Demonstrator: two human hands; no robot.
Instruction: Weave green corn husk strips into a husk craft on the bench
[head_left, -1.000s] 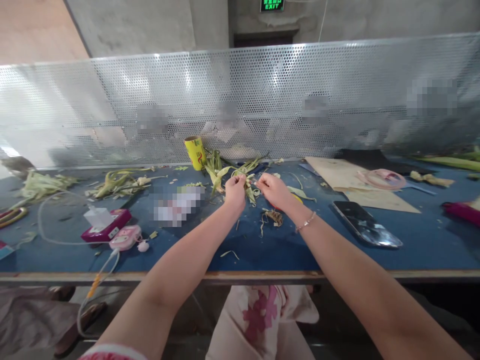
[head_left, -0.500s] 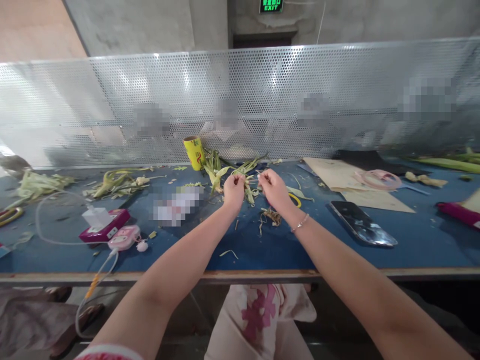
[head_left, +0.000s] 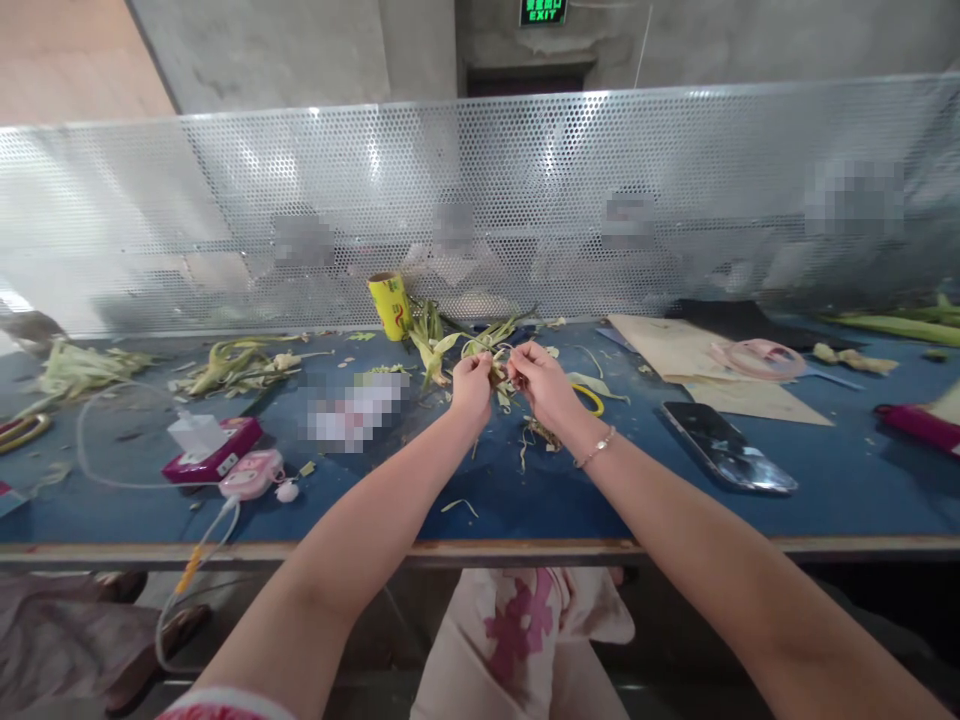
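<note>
My left hand (head_left: pixel 472 388) is closed in a pinch above the middle of the blue table. Close by on the right, my right hand (head_left: pixel 541 382) also has thumb and fingers pinched together. A thin pale-green plant strip (head_left: pixel 491 345) curves in a loop at the fingertips of both hands; its ends are hidden by the fingers. Behind and beneath the hands lies a heap of green corn husks (head_left: pixel 431 350). A small tuft of dry brown fibres (head_left: pixel 541 434) lies near my right wrist, beside a yellow ring (head_left: pixel 591 400) partly covered by that hand.
A yellow cardboard tube (head_left: pixel 388 306) stands against the perforated metal screen (head_left: pixel 495 200). To the left are a purple power strip (head_left: pixel 217 458), cables and more husks (head_left: pixel 240 368). A phone (head_left: pixel 727 447), brown paper (head_left: pixel 757 400) and a pink ring (head_left: pixel 761 358) lie right.
My hands have come closer together, the right one moving slightly left and down. The strip's loop now shows at the fingertips.
</note>
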